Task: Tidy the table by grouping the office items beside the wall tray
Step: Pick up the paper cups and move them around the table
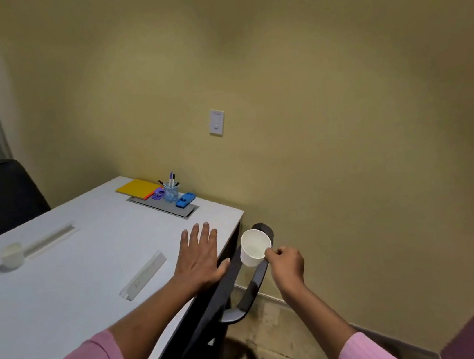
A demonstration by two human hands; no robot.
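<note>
White paper cup (pixel 253 248) pinched in right hand (pixel 287 263); left hand (pixel 198 257) flat, open on smooth table (pixel 63 295).

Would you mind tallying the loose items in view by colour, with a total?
White: 2, paper cup pinched in right hand, cup on table
Blue: 2, stapler-like block, clear pen holder
Yellow: 1, flat notepad
Purple: 1, small item
Clear: 1, ruler
Total: 7
</note>
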